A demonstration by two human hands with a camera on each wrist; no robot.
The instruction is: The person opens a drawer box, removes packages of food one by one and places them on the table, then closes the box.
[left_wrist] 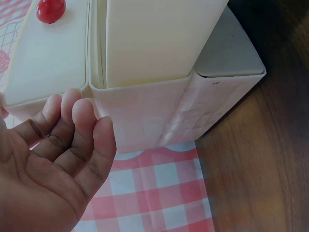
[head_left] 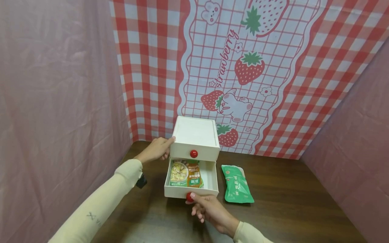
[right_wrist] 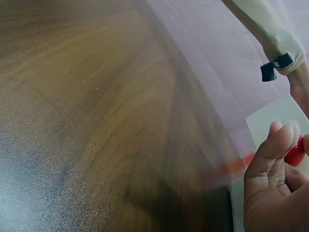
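A small white two-drawer cabinet [head_left: 196, 131] stands on the table, its lower drawer [head_left: 211, 175] pulled out. In that drawer lies a printed food packet [head_left: 186, 173] with a bowl pictured on it. My right hand [head_left: 212, 211] pinches the lower drawer's red knob [head_left: 189, 197] between thumb and fingers; the right wrist view shows the same red knob [right_wrist: 295, 152] at the fingertips. My left hand [head_left: 156, 148] rests against the cabinet's upper left side, thumb at the top edge. Seen from the left wrist, the fingers of the left hand [left_wrist: 63, 150] bend loosely beside the upper drawer.
A green packet [head_left: 237, 184] lies on the brown wooden table [head_left: 282, 195], right of the cabinet. The upper drawer is closed and has its own red knob [head_left: 193, 154]. Behind hangs a strawberry-print checked cloth [head_left: 152, 67]; pink curtains [head_left: 60, 101] flank both sides.
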